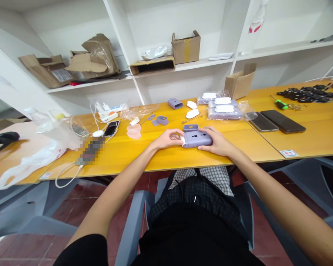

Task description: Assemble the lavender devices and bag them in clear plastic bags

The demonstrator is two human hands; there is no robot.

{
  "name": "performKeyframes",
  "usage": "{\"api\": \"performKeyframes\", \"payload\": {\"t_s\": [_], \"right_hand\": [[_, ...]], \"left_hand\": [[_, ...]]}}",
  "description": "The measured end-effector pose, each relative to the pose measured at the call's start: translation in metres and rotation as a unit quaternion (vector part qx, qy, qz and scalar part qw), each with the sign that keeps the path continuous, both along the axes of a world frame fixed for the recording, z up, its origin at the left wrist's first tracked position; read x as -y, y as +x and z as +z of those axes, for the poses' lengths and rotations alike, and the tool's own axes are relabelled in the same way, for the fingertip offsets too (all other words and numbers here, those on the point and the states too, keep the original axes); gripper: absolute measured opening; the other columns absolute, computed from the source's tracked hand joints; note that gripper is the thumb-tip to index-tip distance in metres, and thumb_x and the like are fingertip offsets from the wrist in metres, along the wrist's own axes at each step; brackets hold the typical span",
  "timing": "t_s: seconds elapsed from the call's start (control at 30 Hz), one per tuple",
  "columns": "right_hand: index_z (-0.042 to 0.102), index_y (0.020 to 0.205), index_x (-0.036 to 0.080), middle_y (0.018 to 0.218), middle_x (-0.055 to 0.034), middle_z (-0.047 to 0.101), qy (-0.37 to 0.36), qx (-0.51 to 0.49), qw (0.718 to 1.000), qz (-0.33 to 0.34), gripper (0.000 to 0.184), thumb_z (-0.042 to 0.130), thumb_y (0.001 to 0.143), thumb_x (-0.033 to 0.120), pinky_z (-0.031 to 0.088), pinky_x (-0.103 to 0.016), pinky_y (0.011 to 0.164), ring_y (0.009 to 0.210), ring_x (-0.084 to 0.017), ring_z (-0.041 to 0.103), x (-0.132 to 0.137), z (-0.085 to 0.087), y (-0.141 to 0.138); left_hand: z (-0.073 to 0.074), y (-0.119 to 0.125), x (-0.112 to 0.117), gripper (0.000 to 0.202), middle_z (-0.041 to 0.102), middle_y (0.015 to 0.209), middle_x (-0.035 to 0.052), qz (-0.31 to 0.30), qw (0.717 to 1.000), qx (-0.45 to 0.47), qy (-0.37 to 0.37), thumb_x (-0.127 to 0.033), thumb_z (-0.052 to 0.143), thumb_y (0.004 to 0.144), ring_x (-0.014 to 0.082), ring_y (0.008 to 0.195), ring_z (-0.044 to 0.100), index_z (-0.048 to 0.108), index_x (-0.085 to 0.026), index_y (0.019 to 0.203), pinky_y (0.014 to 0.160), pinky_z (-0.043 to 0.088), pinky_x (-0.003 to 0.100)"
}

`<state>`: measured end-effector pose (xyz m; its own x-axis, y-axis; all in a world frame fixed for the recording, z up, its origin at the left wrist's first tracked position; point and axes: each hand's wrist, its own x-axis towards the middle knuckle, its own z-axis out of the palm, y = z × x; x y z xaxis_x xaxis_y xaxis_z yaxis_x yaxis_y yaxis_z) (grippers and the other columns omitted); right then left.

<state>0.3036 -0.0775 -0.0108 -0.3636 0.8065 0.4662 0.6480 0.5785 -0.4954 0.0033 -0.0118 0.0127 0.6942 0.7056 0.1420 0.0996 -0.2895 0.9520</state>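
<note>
A purple plastic housing [197, 139] with two dark keyhole-shaped slots lies on its side near the table's front edge. My right hand [217, 142] grips its right end, thumb below and fingers above. At the left end, my left hand [169, 139] pinches a small white piece [183, 140] against the housing's opening; whether it sits inside is hidden. Just behind the housing is a purple oval ring-like part [190, 128]. Farther back are a coiled spring [192, 118], white oval caps [192, 113] and another purple housing [175, 103].
Bagged purple units with white tops [224, 109] stand at the back. Phones [283, 121] and a green screwdriver [281, 104] lie to the right. Left are small purple parts [162, 120], pink oval pieces [134, 131], a power strip [109, 117] with cables and a plastic bag [33, 159].
</note>
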Motion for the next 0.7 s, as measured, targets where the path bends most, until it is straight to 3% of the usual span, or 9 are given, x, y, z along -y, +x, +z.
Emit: {"api": "performKeyframes", "payload": {"t_s": [0.1, 0.2, 0.33, 0.47, 0.57, 0.7], "right_hand": [[0.054, 0.150, 0.027, 0.135, -0.0148, 0.059, 0.008, 0.031, 0.999, -0.020, 0.081, 0.083, 0.079, 0.054, 0.046, -0.061, 0.114, 0.127, -0.040, 0.057, 0.000, -0.001, -0.002], [0.056, 0.149, 0.026, 0.129, -0.0153, 0.060, 0.015, 0.055, 0.998, -0.029, 0.082, 0.082, 0.078, 0.059, 0.049, -0.062, 0.109, 0.121, -0.041, 0.057, 0.001, -0.001, -0.003], [0.059, 0.144, 0.026, 0.126, -0.0162, 0.060, 0.026, 0.074, 0.996, -0.048, 0.081, 0.081, 0.077, 0.065, 0.049, -0.064, 0.103, 0.119, -0.043, 0.055, 0.001, -0.001, -0.004], [0.058, 0.143, 0.026, 0.128, -0.0162, 0.063, 0.005, 0.079, 0.996, -0.050, 0.078, 0.079, 0.079, 0.065, 0.048, -0.063, 0.103, 0.121, -0.043, 0.057, 0.002, 0.001, -0.004], [0.057, 0.143, 0.026, 0.132, -0.0164, 0.064, -0.012, 0.078, 0.995, -0.054, 0.077, 0.078, 0.080, 0.065, 0.046, -0.063, 0.105, 0.125, -0.043, 0.058, 0.002, 0.002, -0.004], [0.056, 0.143, 0.026, 0.136, -0.0163, 0.064, -0.021, 0.075, 0.996, -0.054, 0.077, 0.078, 0.080, 0.065, 0.045, -0.062, 0.107, 0.129, -0.043, 0.058, 0.002, 0.002, -0.004]], "left_hand": [[0.001, 0.004, 0.001, 0.048, 0.071, 0.098, 0.0062, 0.008, 1.000, -0.004, 0.011, -0.054, 0.079, 0.088, 0.0154, 0.080, 0.068, 0.068, -0.016, 0.114, 0.083, 0.056, 0.034], [-0.003, 0.010, 0.001, 0.046, 0.071, 0.100, 0.0080, 0.042, 0.997, -0.026, 0.056, -0.055, 0.073, 0.091, 0.0179, 0.082, 0.068, 0.067, -0.015, 0.113, 0.081, 0.056, 0.035], [-0.005, 0.010, -0.002, 0.037, 0.068, 0.124, 0.0136, 0.077, 0.971, -0.083, 0.209, -0.048, 0.070, 0.093, 0.0287, 0.116, 0.066, 0.069, -0.018, 0.115, 0.101, 0.053, 0.046], [0.002, -0.007, -0.008, 0.061, 0.047, 0.160, 0.0149, 0.028, 0.953, -0.152, 0.261, -0.036, 0.078, 0.086, 0.0368, 0.152, 0.041, 0.058, -0.024, 0.142, 0.125, 0.033, 0.059], [0.003, -0.017, -0.011, 0.066, 0.039, 0.166, 0.0140, 0.033, 0.950, -0.166, 0.263, -0.023, 0.075, 0.084, 0.0353, 0.157, 0.034, 0.054, -0.025, 0.147, 0.129, 0.026, 0.059], [0.003, -0.016, -0.009, 0.059, 0.051, 0.157, 0.0127, 0.017, 0.950, -0.166, 0.264, -0.018, 0.068, 0.086, 0.0316, 0.151, 0.045, 0.057, -0.024, 0.143, 0.129, 0.030, 0.057]]}}
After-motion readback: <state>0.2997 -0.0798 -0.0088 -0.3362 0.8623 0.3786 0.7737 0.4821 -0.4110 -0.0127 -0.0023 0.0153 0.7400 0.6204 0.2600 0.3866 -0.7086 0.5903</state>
